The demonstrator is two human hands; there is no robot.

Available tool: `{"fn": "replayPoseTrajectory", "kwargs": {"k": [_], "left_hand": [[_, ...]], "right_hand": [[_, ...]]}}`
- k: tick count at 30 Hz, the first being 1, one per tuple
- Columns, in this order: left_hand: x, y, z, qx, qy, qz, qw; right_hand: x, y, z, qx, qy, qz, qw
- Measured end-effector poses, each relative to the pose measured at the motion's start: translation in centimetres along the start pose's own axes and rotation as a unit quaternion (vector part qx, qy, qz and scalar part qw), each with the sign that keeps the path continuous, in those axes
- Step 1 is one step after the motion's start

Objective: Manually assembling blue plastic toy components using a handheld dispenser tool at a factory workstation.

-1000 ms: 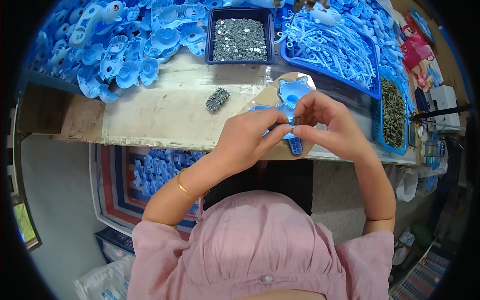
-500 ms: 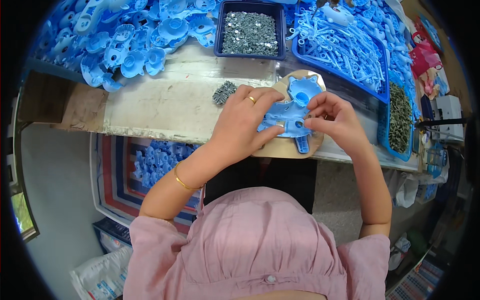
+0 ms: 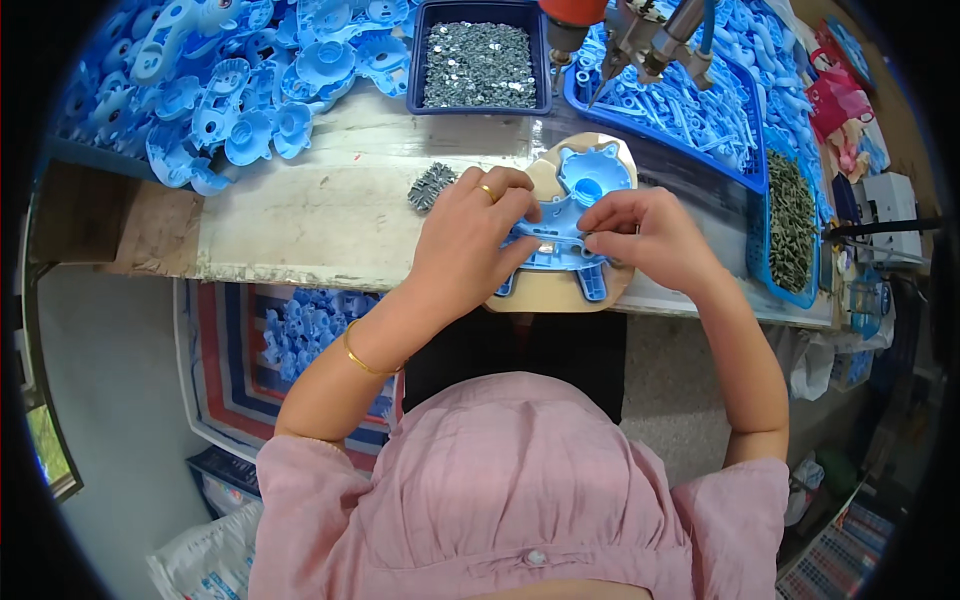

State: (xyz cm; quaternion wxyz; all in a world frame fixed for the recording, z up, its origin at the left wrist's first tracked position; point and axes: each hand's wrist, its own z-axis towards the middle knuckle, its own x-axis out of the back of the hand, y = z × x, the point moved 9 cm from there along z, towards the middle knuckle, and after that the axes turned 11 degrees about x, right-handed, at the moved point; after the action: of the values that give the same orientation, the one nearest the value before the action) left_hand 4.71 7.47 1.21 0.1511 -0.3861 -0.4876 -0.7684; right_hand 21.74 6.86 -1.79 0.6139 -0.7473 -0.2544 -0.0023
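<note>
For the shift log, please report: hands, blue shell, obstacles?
Left hand, open, at left of blue shell; right hand, fingertips close together, at its right. Shell hollow side up on tan board. Metal tool beyond it; no obstruction seen.

In front of you, the light-blue plastic animal-shaped shell (image 3: 563, 218) lies hollow side up on the tan board (image 3: 545, 297), its eared head pointing away, 2 stubby legs toward you.

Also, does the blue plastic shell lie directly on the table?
No, the blue shell lies on a tan board on the table.
</note>
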Motion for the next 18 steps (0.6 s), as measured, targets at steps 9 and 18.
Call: {"fn": "replayPoseTrajectory", "kwargs": {"k": [9, 18], "left_hand": [[-0.1, 0.5, 0.1, -0.001, 0.016, 0.049, 0.999], [0.5, 1.2, 0.1, -0.014, 0.039, 0.094, 0.995]], "right_hand": [[1.3, -2.9, 1.4, 0.110, 0.014, -0.320, 0.941], [0.2, -9.2, 2.6, 0.231, 0.052, -0.380, 0.894]]}}
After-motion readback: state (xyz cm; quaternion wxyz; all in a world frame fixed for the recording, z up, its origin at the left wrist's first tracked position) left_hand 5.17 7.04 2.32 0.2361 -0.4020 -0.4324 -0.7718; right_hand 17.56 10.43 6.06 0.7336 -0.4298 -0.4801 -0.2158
